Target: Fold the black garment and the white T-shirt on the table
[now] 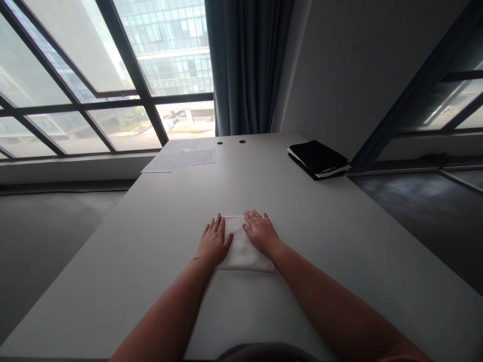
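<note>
A white folded cloth [241, 254] lies flat on the white table [158, 246], close to me. My left hand [215, 240] rests palm down along its left side, fingers stretched forward and thumb pointing inward. On the cloth's right side lies my right hand [262, 234], also palm down with its fingers extended and slightly apart. Between the two hands the middle of the cloth shows, along with its near edge. Both hands cover the cloth's side edges in part, and neither grips it.
Toward the far right edge of the table sits a black folder [319, 157] with papers in it. Printed sheets of paper [196, 157] lie at the far left. Two small round items [242, 142] are near the far edge, below a blue curtain [249, 65].
</note>
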Available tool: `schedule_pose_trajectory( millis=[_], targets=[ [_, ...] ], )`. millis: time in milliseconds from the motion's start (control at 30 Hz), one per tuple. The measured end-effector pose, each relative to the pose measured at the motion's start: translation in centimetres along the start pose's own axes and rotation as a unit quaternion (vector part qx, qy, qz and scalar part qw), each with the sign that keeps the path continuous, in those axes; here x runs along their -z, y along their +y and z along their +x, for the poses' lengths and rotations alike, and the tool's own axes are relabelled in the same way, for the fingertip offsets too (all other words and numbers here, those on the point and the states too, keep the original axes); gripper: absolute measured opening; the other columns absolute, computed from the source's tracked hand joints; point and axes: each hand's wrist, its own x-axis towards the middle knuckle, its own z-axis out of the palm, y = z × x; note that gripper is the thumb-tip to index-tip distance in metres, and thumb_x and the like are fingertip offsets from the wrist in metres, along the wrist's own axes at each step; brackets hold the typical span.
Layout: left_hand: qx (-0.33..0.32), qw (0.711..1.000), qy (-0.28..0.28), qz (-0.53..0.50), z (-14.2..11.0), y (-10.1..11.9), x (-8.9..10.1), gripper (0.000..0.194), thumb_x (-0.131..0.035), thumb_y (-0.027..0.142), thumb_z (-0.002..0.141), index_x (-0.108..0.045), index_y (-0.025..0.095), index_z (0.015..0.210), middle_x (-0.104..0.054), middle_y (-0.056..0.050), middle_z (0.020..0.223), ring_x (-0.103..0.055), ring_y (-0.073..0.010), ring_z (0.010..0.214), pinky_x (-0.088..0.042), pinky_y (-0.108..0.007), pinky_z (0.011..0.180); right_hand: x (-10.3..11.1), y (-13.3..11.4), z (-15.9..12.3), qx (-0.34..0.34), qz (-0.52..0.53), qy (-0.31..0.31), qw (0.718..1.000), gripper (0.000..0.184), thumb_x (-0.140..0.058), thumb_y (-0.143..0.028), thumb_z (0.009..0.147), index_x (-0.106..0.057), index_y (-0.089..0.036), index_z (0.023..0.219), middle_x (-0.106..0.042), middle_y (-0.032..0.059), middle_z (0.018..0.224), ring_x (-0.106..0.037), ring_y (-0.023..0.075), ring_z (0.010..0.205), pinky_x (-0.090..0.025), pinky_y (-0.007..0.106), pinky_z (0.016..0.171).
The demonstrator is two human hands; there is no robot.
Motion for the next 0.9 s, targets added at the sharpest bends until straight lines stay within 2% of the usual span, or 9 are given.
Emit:
schedule_pose_trajectory(
  millis=[100, 233, 300, 400, 533, 633, 700, 800, 900],
  targets=[
    [0.027, 0.999, -0.017, -0.007, 0.2, -1.4, 0.0, 0.071, -0.034, 0.046, 0.106, -0.025, 0.007, 0.165, -0.019, -0.015, 0.172, -0.02, -0.0273, 0.16, -0.018, -0.045, 0.13, -0.1, 1.6, 0.1, -0.065, -0.015, -0.002, 0.998, 0.06, -0.03, -0.04, 0.107, -0.034, -0.019, 0.163, -0.025, 0.0092, 0.172, -0.017, 0.0291, 0.16, -0.008, 0.059, 0.127],
    [0.062, 0.998, -0.018, -0.009, 0.6, -4.3, 0.0, 0.064, -0.031, 0.041, 0.107, -0.033, 0.007, 0.162, -0.023, -0.016, 0.171, -0.016, -0.0305, 0.16, -0.016, -0.049, 0.13, -0.3, 3.9, -0.7, -0.143, -0.033, 0.03, 0.989, 0.067, -0.036, -0.046, 0.106, -0.031, -0.013, 0.164, -0.017, 0.0163, 0.173, -0.01, 0.0354, 0.16, -0.006, 0.064, 0.126],
    [0.061, 0.998, -0.002, -0.023, 0.8, -5.5, 0.0, 0.06, -0.028, 0.037, 0.108, -0.039, 0.01, 0.16, -0.027, -0.014, 0.171, -0.019, -0.0299, 0.16, -0.017, -0.05, 0.129, -0.4, 4.8, -1.4, -0.136, -0.027, 0.049, 0.989, 0.065, -0.038, -0.047, 0.106, -0.041, -0.01, 0.159, -0.024, 0.0187, 0.171, -0.011, 0.0357, 0.16, -0.007, 0.062, 0.126],
    [0.056, 0.996, 0.02, -0.061, 1.1, -6.2, 0.0, 0.056, -0.027, 0.035, 0.108, -0.045, 0.014, 0.156, -0.034, -0.012, 0.169, -0.025, -0.028, 0.159, -0.019, -0.052, 0.129, -0.5, 5.6, -1.9, -0.1, 0.01, 0.078, 0.992, 0.054, -0.046, -0.045, 0.103, -0.059, -0.015, 0.146, -0.04, 0.0163, 0.165, -0.02, 0.0359, 0.158, -0.013, 0.061, 0.125],
    [0.031, 0.993, 0.041, -0.105, 1.4, -5.5, 0.1, 0.058, -0.032, 0.038, 0.107, -0.037, 0.017, 0.161, -0.041, -0.01, 0.165, -0.032, -0.0246, 0.156, -0.018, -0.05, 0.129, -0.3, 6.0, -1.7, -0.082, 0.088, 0.141, 0.983, 0.034, -0.062, -0.038, 0.093, -0.071, -0.018, 0.118, -0.058, 0.0149, 0.15, -0.038, 0.0353, 0.149, -0.022, 0.059, 0.123],
    [0.015, 0.992, 0.04, -0.115, 1.4, -4.9, 0.4, 0.06, -0.037, 0.038, 0.105, -0.033, 0.021, 0.163, -0.044, -0.009, 0.164, -0.035, -0.0237, 0.155, -0.02, -0.05, 0.129, 0.0, 5.9, -1.4, -0.05, 0.175, 0.168, 0.969, 0.02, -0.061, -0.033, 0.09, -0.067, -0.02, 0.104, -0.071, 0.0119, 0.125, -0.059, 0.029, 0.125, -0.038, 0.048, 0.113],
    [0.001, 0.993, 0.038, -0.11, 1.3, -4.7, 0.6, 0.062, -0.04, 0.038, 0.104, -0.031, 0.024, 0.164, -0.046, -0.008, 0.163, -0.034, -0.0239, 0.155, -0.02, -0.052, 0.129, 0.2, 5.7, -1.5, -0.027, 0.253, 0.159, 0.954, 0.02, -0.058, -0.038, 0.092, -0.062, -0.023, 0.104, -0.073, 0.006, 0.103, -0.067, 0.0238, 0.099, -0.049, 0.039, 0.095],
    [-0.023, 0.994, 0.029, -0.099, 1.1, -4.5, 0.8, 0.061, -0.042, 0.036, 0.103, -0.032, 0.03, 0.164, -0.048, -0.004, 0.161, -0.032, -0.0244, 0.156, -0.019, -0.054, 0.129, 0.6, 5.2, -1.9, -0.023, 0.371, 0.146, 0.917, 0.029, -0.054, -0.051, 0.094, -0.054, -0.025, 0.107, -0.064, -0.0024, 0.079, -0.06, 0.0191, 0.07, -0.048, 0.03, 0.069],
    [-0.028, 0.996, 0.02, -0.081, 1.0, -4.3, 1.0, 0.053, -0.04, 0.035, 0.104, -0.045, 0.034, 0.157, -0.047, -0.001, 0.162, -0.033, -0.0257, 0.156, -0.019, -0.055, 0.128, 1.0, 4.8, -2.5, -0.037, 0.474, 0.127, 0.87, 0.044, -0.054, -0.055, 0.093, -0.05, -0.026, 0.126, -0.061, -0.0054, 0.075, -0.055, 0.0169, 0.061, -0.046, 0.028, 0.06]
  ],
)
